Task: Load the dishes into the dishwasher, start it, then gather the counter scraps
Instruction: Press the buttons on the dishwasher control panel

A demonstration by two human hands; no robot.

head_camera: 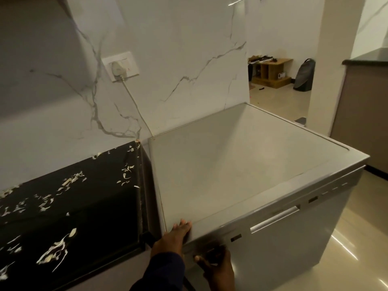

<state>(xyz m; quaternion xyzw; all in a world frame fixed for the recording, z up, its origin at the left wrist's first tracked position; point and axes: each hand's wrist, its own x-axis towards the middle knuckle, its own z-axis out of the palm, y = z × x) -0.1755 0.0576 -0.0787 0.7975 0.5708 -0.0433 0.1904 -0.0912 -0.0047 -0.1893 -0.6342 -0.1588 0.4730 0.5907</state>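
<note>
Dishwasher (273,238) door is closed, no dishes in view, so loading looks done; judged step in hand: starting the machine. Left hand (174,238) rests flat on the near-left corner of the dishwasher top, fingers straight and together, grip on nothing, apparently bracing. Right hand (218,263) is at the control strip (235,238) along the door's upper edge, left of the door handle (275,218); thumb sticks out left, fingers reach up at the panel. Motion blur there, so whether a fingertip is actually pressing a button, or whether the fingers are curled or straight, cannot be told. No lit display or indicator is readable from this angle, so running state is unknown. The plug (118,70) sits in the wall socket above and left of the dishwasher, cable dropping behind it, so power is likely available. Scraps (56,250) (pale peel and shreds) lie scattered over the black counter (94,206) immediately left of the dishwasher, untouched. Next move, if start is confirmed: shift both hands left of the dishwasher onto the counter and sweep the scraps into one pile. That calls for a flat-hand rake from the wall side toward the front edge; pieces are thin and light, likely to stick or scatter, and some sit near the gap between counter and dishwasher, where they could drop in.
</note>
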